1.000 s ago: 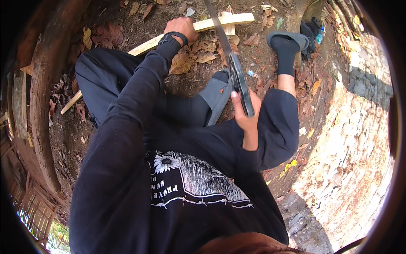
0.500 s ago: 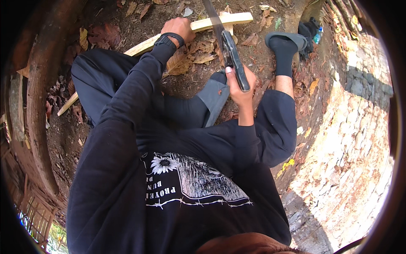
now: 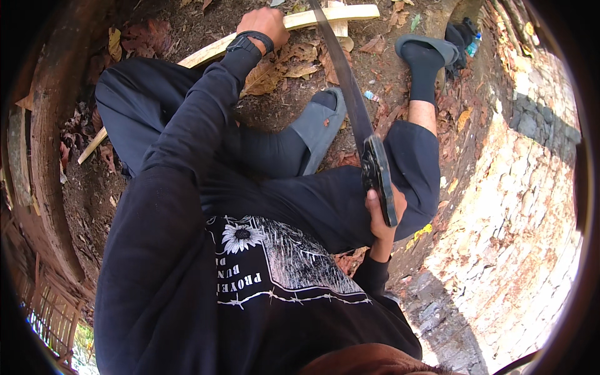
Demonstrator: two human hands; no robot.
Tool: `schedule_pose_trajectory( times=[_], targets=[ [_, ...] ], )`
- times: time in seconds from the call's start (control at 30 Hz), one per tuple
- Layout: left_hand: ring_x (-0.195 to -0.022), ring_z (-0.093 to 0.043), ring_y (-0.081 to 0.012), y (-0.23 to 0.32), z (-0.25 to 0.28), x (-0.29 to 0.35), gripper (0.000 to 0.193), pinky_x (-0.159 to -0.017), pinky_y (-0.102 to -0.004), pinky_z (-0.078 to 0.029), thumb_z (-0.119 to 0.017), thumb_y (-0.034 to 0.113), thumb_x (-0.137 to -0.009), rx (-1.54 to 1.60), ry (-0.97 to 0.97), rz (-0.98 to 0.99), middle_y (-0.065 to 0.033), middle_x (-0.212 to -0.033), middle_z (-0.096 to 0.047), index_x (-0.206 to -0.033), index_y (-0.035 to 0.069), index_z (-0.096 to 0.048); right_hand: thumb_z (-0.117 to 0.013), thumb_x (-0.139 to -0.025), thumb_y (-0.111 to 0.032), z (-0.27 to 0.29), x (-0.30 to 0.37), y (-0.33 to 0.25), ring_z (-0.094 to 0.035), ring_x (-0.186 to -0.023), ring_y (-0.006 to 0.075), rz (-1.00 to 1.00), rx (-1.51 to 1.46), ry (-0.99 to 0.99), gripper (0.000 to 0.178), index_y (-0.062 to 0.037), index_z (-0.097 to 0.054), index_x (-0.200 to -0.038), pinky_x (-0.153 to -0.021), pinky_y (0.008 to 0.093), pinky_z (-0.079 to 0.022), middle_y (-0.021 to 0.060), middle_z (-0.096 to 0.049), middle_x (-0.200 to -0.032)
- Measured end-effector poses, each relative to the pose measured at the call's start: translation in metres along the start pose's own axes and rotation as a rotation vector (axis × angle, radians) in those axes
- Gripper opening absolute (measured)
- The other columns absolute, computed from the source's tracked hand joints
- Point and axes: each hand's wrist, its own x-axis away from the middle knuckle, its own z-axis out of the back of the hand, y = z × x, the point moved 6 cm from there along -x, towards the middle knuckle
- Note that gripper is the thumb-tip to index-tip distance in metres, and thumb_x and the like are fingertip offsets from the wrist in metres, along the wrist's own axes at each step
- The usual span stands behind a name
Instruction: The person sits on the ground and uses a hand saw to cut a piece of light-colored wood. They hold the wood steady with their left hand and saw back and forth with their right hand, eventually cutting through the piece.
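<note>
A long pale strip of wood (image 3: 303, 19) lies slantwise at the far side, passing behind my bent leg and showing again at the left. My left hand (image 3: 265, 26) is closed around it, with a dark watch and band at the wrist. My right hand (image 3: 386, 214) grips the black handle of a handsaw (image 3: 350, 87), close to my right thigh. The saw's blade reaches away from me, its far part crossing the strip to the right of my left hand. Beneath the strip there, a short pale wood piece (image 3: 339, 28) shows.
Dry leaves (image 3: 265, 78) litter the brown soil. My feet wear grey slippers (image 3: 325, 128). A brown wooden pole (image 3: 50, 156) stands at the left, and a sunlit rough stone-like surface (image 3: 500, 250) lies at the right. A dark bundle (image 3: 459, 40) sits at far right.
My right hand has drawn the saw back toward my body and slightly right, so more blade shows on my side of the strip. My left hand keeps its hold on the strip.
</note>
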Motion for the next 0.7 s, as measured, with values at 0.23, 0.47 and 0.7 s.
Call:
schedule_pose_trajectory(
  times=[0.23, 0.47, 0.7],
  targets=[
    [-0.099, -0.080, -0.0392, 0.002, 0.008, -0.003, 0.039, -0.092, -0.0501, -0.065, -0.083, 0.040, -0.087, 0.018, -0.084, 0.019, -0.0207, -0.106, -0.082, -0.110, 0.009, -0.085, -0.075, -0.101, -0.009, -0.098, -0.170, -0.017, -0.059, -0.069, 0.0095, 0.171, -0.254, -0.013, 0.011, 0.0008, -0.071, -0.097, -0.065, 0.0302, -0.048, 0.0004, -0.062, -0.074],
    [-0.097, -0.081, -0.0387, 0.000, 0.002, -0.001, 0.042, -0.092, -0.0486, -0.066, -0.084, 0.042, -0.085, 0.023, -0.073, 0.049, -0.0203, -0.108, -0.083, -0.114, 0.011, -0.086, -0.076, -0.098, -0.008, -0.050, -0.052, 0.021, -0.058, -0.060, 0.0139, 0.069, -0.088, 0.023, 0.012, 0.0019, -0.070, -0.096, -0.060, 0.0328, -0.046, 0.0060, -0.061, -0.070],
    [-0.102, -0.080, -0.0391, -0.002, 0.001, 0.003, 0.039, -0.094, -0.0489, -0.065, -0.083, 0.041, -0.086, 0.002, -0.028, 0.039, -0.0201, -0.110, -0.082, -0.110, 0.010, -0.086, -0.075, -0.098, -0.013, -0.004, 0.002, -0.008, -0.060, -0.058, 0.0183, 0.046, -0.002, 0.008, 0.016, 0.0035, -0.072, -0.100, -0.060, 0.0335, -0.047, 0.0079, -0.061, -0.070]
  ],
)
